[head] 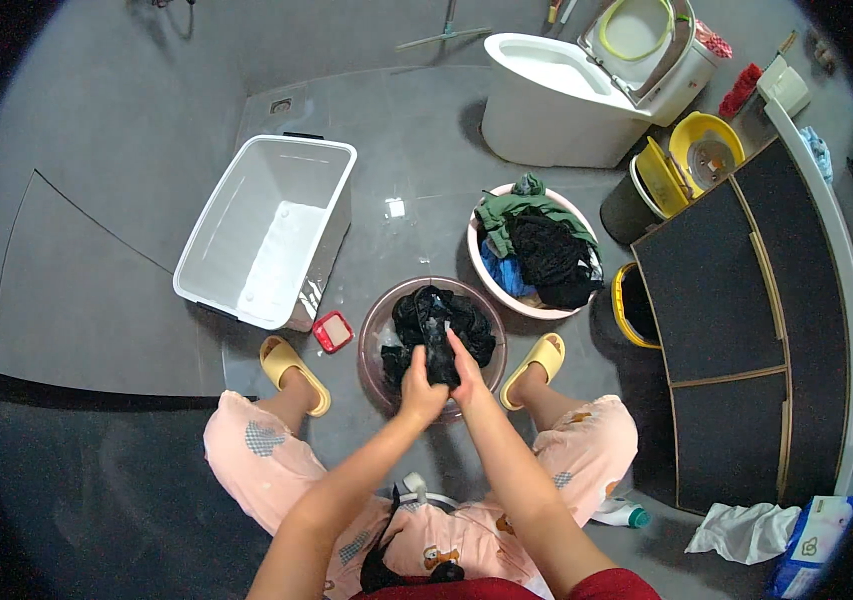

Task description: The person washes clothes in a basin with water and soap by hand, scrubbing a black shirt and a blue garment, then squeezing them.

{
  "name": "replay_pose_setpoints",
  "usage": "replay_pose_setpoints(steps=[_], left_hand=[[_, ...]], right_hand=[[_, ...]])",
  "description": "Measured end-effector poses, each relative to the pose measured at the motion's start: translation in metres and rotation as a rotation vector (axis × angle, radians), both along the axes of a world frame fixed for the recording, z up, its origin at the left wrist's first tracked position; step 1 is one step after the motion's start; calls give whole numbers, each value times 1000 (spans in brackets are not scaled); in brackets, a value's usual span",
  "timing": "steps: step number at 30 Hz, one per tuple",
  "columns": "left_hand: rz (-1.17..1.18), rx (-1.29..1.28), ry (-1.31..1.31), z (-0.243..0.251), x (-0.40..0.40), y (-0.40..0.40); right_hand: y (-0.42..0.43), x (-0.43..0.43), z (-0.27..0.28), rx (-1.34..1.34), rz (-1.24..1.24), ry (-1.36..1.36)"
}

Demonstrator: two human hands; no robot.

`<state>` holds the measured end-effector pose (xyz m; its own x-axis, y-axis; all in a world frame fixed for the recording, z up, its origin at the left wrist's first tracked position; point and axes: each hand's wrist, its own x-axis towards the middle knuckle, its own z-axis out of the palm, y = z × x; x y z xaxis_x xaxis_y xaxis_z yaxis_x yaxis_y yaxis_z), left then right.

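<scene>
Between my knees on the floor stands a round translucent basin with wet black clothing in it. My left hand and my right hand grip a black garment from both sides, over the near part of the basin. The garment's upper part reaches over the rest of the dark cloth. My fingers are partly hidden behind the garment. A red soap dish with a pale bar of soap lies left of the basin. To the upper right, a pink basin holds green, black and blue clothes.
A large white plastic tub stands at the upper left. Beyond are a toilet and a floor drain. Bins and a dark cabinet stand on the right. A bottle lies near my right knee.
</scene>
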<state>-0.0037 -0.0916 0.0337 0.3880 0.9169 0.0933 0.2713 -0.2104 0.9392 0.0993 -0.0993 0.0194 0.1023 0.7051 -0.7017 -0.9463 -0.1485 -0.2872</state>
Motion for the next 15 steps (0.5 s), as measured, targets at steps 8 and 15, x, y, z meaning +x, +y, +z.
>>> replay_pose_setpoints(steps=[8,15], left_hand=[[294,-28,298,8,7,44],[224,-5,165,-1,41,14]], right_hand=[[11,-41,9,-332,108,-467],[-4,0,-35,-77,-167,-189]])
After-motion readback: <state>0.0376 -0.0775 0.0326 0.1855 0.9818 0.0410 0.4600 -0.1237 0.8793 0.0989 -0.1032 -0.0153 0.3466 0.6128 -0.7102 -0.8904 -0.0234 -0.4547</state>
